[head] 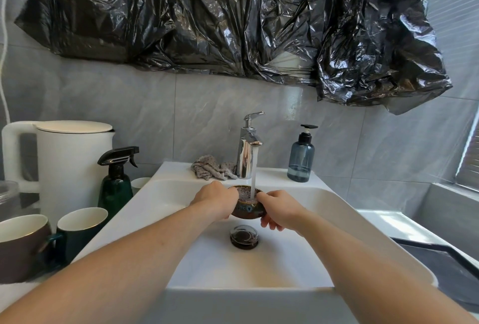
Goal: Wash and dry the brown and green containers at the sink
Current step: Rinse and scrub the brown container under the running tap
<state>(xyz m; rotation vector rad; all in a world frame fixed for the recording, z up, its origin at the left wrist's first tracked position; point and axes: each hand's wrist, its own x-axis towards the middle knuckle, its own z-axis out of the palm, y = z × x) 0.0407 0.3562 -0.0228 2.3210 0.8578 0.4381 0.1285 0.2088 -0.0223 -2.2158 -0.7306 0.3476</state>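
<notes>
A small brown glazed bowl (245,209) is held over the white sink (166,194), under the water running from the chrome tap (246,152). My left hand (215,198) grips its left rim and my right hand (278,208) grips its right side, fingers curled under it. Water fills the bowl. On the counter at the left stand a brown mug (20,246) and a green mug (79,230), both upright.
A grey cloth (211,168) lies behind the basin, left of the tap. A blue soap dispenser (301,157) stands at the right. A dark green spray bottle (116,181) and a white kettle (62,163) stand at the left. The drain plug (244,236) sits below the bowl.
</notes>
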